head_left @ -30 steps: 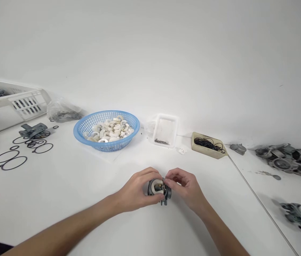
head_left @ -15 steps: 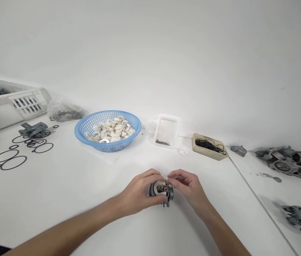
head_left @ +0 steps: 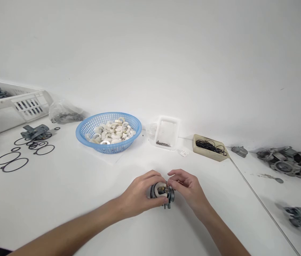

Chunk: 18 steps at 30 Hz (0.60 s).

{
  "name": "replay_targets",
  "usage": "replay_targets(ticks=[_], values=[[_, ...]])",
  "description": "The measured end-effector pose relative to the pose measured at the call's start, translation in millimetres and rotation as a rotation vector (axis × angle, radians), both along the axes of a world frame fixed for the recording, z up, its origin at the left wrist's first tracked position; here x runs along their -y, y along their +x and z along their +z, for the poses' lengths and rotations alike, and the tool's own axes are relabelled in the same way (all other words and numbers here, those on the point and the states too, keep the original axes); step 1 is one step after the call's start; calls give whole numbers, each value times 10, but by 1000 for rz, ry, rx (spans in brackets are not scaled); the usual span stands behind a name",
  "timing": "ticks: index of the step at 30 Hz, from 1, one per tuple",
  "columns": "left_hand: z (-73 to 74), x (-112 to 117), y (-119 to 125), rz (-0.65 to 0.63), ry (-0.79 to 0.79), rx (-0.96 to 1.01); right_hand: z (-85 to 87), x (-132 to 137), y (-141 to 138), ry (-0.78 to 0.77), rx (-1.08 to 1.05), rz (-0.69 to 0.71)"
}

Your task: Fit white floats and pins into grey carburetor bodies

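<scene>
My left hand (head_left: 141, 192) is wrapped around a carburetor (head_left: 171, 196) on the white table, thumb at the near side and fingers over the far side. A white float (head_left: 156, 191) sits in the carburetor's upturned face, with brass jets (head_left: 162, 188) beside it. At the right edge of the float, my right hand (head_left: 189, 185) pinches a thin metal pin (head_left: 168, 182) between thumb and forefinger. The pin stands nearly upright against the carburetor. Its lower end is too small to make out.
Beyond my hands stand a blue basket (head_left: 80, 137) of white floats, a white tray (head_left: 176, 133) with small pins and a beige box (head_left: 209, 155) of black rings. Carburetor parts (head_left: 286, 165) are piled at right. Black gaskets (head_left: 14, 164) lie at left.
The view has shifted slightly, so the tabletop things appear a little lower and further right. Both hands keep the same hold, with hardly any movement at the carburetor.
</scene>
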<state>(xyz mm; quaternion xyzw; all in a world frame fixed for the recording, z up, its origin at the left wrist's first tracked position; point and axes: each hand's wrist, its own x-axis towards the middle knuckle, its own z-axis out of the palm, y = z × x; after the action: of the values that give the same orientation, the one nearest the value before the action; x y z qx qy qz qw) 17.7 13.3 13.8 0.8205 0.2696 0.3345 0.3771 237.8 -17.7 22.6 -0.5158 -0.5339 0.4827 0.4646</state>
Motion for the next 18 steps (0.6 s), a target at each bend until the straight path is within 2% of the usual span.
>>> replay_targets(ticks=[6, 12, 18], values=[[-4, 3, 1, 73, -11, -22, -36, -29, 23, -9, 36, 26], [-13, -2, 2, 54, -13, -11, 28, 22, -32, -5, 24, -23], [-7, -7, 4, 48, -16, 0, -2, -14, 10, 53, 97, 54]])
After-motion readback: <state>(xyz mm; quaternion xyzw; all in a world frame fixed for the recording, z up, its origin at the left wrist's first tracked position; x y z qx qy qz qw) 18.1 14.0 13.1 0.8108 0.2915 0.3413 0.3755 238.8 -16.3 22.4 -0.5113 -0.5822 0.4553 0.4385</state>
